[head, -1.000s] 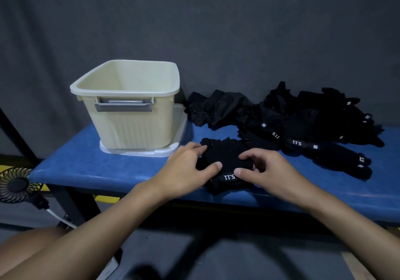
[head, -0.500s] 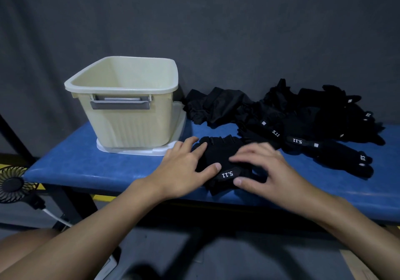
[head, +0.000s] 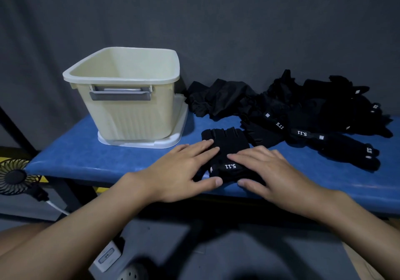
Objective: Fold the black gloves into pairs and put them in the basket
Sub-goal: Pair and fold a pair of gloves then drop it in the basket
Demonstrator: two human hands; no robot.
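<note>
A person's view looks down onto a blue padded bench. Near its front edge lies a stacked pair of black gloves, with the short finger ends pointing away and a wrist strap lettered "5.11" nearest the person. The left hand lies flat on the left side of the pair, fingers straight and thumb at the near edge. The right hand lies flat on the right side in the same way. Neither hand grips anything; both press down with open palms. To the left, a cream plastic basket stands on a white lid, and its floor is out of sight. To the right, a loose pile of black gloves lies just beside the pair. The step in hand appears to be smoothing the pair flat before folding it. It would go best with the two gloves' edges kept lined up under one pressing palm while the other hand turns the finger ends over toward the strap. The soft fabric may spring open, so the fold likely needs holding until the bundle is over the basket. Working clear of the pile should keep stray gloves from catching.
</note>
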